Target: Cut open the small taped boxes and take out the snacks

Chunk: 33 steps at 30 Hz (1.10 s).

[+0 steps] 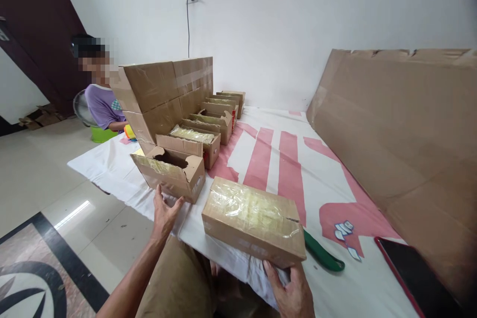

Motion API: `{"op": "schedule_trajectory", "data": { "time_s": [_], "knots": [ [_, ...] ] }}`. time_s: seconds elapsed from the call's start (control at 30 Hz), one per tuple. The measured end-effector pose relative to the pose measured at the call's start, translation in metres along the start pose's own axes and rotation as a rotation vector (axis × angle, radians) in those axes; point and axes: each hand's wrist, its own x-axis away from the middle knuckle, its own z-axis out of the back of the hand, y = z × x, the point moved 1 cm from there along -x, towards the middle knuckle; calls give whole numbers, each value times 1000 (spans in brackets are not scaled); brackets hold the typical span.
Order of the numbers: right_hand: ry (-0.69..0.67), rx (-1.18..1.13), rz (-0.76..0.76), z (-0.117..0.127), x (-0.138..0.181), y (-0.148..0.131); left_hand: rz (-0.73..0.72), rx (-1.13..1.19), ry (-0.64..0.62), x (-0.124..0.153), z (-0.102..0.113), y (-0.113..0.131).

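A taped-up cardboard box (253, 218) lies in front of me on a white and red sheet (268, 159). My right hand (292, 293) holds its near corner from below, fingers curled against the box. My left hand (164, 211) reaches to an open cardboard box (171, 171) and touches its near side with fingers spread. Behind that box runs a row of several more open boxes (210, 124), leaning on a long upright cardboard wall (167, 94).
A big flat cardboard sheet (402, 139) leans against the wall at right. A green object (322, 256) lies just right of the taped box, a dark flat device (417, 278) beyond it. Another person (100, 104) sits at far left near a green bowl (101, 134).
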Motion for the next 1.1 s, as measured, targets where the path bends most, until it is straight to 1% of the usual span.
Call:
{"op": "schedule_trajectory", "data": {
  "time_s": [0.07,0.1,0.17,0.2,0.27,0.33,0.4,0.43,0.57,0.67,0.73,0.8,0.87,0.93,1.0,1.1],
  "knots": [
    [-12,-12,-33,0,0,-1,28,3,23,20,9,7],
    [-16,-16,-50,1,0,-2,14,19,2,33,11,11],
    [-34,-24,-84,2,-1,-5,-41,104,-106,58,9,23],
    [-45,-28,-100,3,-3,-7,-53,172,-171,69,4,30],
    [-61,-35,-126,6,-5,-12,-28,325,-277,84,-9,44],
    [-74,-50,-129,9,-7,-19,34,407,-330,92,-23,59],
    [-73,-58,-109,11,-4,-26,64,385,-341,94,-30,70],
    [-73,-55,-94,12,-1,-30,63,364,-328,94,-30,73],
    [-127,-49,5,17,10,-41,70,339,-289,93,-15,72],
    [-183,-74,36,30,5,-42,88,351,-300,89,-6,68],
    [-198,-66,43,46,-8,-38,80,403,-299,82,-6,69],
    [-199,-35,90,65,-27,-33,56,443,-293,73,-10,74],
    [-208,3,151,83,-49,-27,24,443,-298,64,-16,81],
    [-236,52,173,98,-71,-21,-10,421,-324,56,-20,88],
    [-285,123,130,108,-91,-13,-33,379,-341,52,-24,93],
    [-372,222,28,113,-111,0,-48,314,-321,54,-29,97]
  ]
}}
